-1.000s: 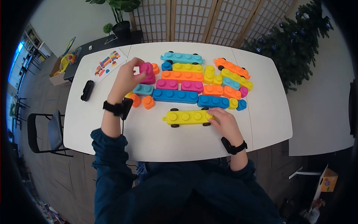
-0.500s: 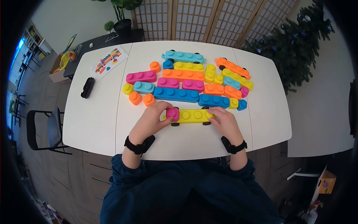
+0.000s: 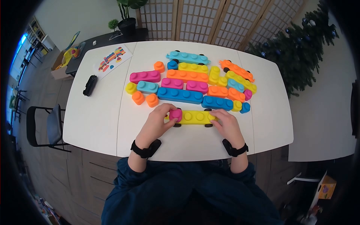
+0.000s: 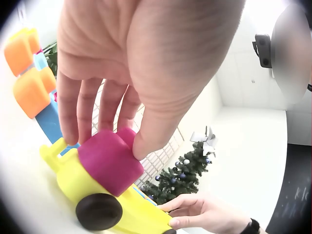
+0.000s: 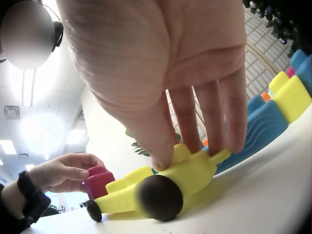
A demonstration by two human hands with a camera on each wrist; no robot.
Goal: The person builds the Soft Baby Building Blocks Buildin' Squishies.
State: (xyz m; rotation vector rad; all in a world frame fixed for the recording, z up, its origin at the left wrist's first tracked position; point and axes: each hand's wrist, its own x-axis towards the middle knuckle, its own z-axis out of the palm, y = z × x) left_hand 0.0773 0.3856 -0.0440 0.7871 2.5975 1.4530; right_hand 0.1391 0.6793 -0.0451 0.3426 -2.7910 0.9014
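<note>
A yellow wheeled base (image 3: 193, 117) with round studs stands on the table near its front edge. On its left end sits a small magenta block (image 3: 175, 115). My left hand (image 3: 155, 122) pinches that block between thumb and fingers, and the left wrist view shows the block's (image 4: 111, 162) lower edge down against the base, above a black wheel (image 4: 99, 211). My right hand (image 3: 228, 127) grips the base's right end, with its thumb on the near side and its fingers reaching over to the far side.
Just beyond the base lie several rows of blocks, among them long blue blocks (image 3: 180, 95) and an orange block (image 3: 187, 76). A light-blue wheeled base (image 3: 188, 57) and an orange wheeled base (image 3: 236, 70) stand farther back. A picture sheet (image 3: 114, 60) and a black case (image 3: 90, 85) lie left.
My left hand has carried the magenta block from the left of the block rows onto the yellow base's left end. The right hand has kept its hold on the base.
</note>
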